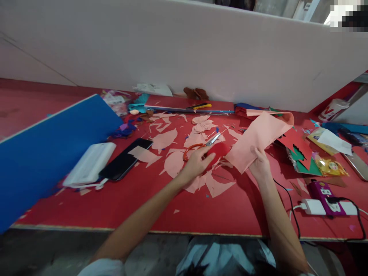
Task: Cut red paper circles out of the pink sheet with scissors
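Orange-handled scissors (213, 139) lie across my left hand (197, 165), whose fingers are around the handle. The thumb is stretched out, and the blades point away up and to the right. My right hand (259, 165) pinches a large salmon-pink sheet (257, 134), felt or paper, raised above the table with its far end curling over. Beneath and around my left hand are several cut pink pieces (174, 164) and scraps, some rounded, some pointed. More pink pieces (202, 124) lie in a loose pile beyond the scissors.
A blue board (57, 145) rises at left beside a white packet (90, 163) and black phone (126, 159). A yellow-black cutter (202, 106) lies at the back near a white panel (172, 50). At right are a purple power strip (327, 197), cables and a yellow packet (332, 166).
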Demonstrator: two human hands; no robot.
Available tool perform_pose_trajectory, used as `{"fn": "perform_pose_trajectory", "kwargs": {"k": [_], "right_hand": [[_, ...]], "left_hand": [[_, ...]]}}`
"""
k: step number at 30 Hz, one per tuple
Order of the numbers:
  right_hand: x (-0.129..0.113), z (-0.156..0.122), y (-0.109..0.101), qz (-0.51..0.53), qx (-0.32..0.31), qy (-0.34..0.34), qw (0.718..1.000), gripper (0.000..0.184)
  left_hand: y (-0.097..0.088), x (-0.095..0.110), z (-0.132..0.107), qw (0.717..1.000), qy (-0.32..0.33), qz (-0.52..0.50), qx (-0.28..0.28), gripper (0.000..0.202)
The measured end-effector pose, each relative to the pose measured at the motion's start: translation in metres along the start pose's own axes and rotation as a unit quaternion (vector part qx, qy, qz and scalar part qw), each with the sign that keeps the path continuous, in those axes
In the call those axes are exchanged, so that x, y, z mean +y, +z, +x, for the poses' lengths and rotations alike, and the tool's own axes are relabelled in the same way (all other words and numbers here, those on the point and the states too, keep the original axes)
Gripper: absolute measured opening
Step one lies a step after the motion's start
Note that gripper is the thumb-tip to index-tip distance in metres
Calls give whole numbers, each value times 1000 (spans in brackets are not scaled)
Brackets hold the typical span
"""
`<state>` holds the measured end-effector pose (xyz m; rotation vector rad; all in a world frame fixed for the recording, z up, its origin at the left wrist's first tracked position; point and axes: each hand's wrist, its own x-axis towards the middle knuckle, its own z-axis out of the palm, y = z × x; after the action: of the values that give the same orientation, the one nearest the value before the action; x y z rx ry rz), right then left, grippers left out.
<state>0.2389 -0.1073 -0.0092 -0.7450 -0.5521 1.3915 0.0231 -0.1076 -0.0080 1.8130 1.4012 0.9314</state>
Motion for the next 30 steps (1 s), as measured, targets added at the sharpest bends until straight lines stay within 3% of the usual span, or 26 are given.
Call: {"fn": "perform_pose_trajectory", "kwargs": {"k": [2,6,9,12,19,26,30], "right_hand": [[7,-5,5,-17,-34,40,998,23],[22,-17,17,-44,-88,118,988,34],[31,-26,22,-62,-128,161,977,40],[37,-30,21,-82,-175,167,967,41],[33,-29,17,-139,-233,134,953,45],[25,-12,13,8,-95,141,985,12],[26,-10,13,71,-84,162,981,3]], "left_hand": [[-4,1,3,986,-59,-156,2,27],[-1,5,4,920,-116,-371,-40,32],[5,7,3,891,-114,-438,-35,34],[10,6,4,879,-121,-460,-15,37],[12,1,3,900,-136,-413,-23,31],[15,5,-4,931,-155,-317,-95,32],[17,7,-3,942,-126,-304,-64,33]]}}
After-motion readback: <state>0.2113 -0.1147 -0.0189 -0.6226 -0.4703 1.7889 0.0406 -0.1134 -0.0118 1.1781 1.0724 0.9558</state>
